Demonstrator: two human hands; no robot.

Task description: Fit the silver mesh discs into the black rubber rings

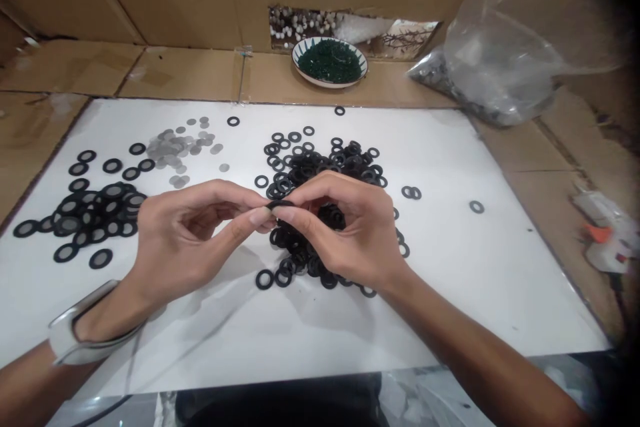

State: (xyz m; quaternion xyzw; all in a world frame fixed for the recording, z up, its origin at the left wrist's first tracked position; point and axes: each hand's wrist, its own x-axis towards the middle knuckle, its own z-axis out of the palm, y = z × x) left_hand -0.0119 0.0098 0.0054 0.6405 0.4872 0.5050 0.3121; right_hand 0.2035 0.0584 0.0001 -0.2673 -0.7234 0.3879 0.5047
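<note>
My left hand (193, 237) and my right hand (345, 230) meet above the white sheet (450, 280), fingertips pinched together on one black rubber ring (280, 204) held edge-on between them. Directly beneath and behind my hands lies a heap of loose black rings (325, 167). At the left sits a pile of rings fitted with mesh discs (95, 213). Behind that pile is a scatter of thin grey mesh discs (180, 147). A white band wraps my left wrist (75, 333).
A white bowl of dark green beads (330, 61) stands at the back on the cardboard. A clear plastic bag (505, 60) slumps at the back right. An orange and white object (607, 240) lies at the right edge. Stray rings (476, 207) dot the sheet.
</note>
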